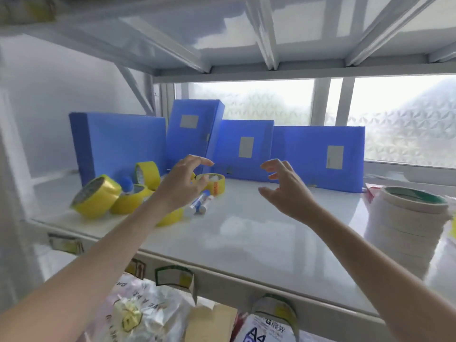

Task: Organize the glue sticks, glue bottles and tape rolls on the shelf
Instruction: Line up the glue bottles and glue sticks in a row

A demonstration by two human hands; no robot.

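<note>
Several yellow tape rolls [96, 196] lie scattered at the left of the white shelf [246, 233]. A glue bottle with a blue cap [127, 185] stands among them. Two glue sticks [198, 202] lie side by side just below my left hand [182, 183]. Another yellow tape roll [216, 183] sits behind them, with something white inside it. My left hand hovers over the glue sticks, fingers spread and holding nothing. My right hand [287, 186] hovers to the right over bare shelf, fingers spread and loosely bent, holding nothing.
Several blue file boxes [318, 156] stand along the back of the shelf before a frosted window. A tall stack of white tape rolls [404, 223] stands at the right edge. Bags and A4 paper packs [269, 327] fill the shelf below. Another shelf hangs close overhead.
</note>
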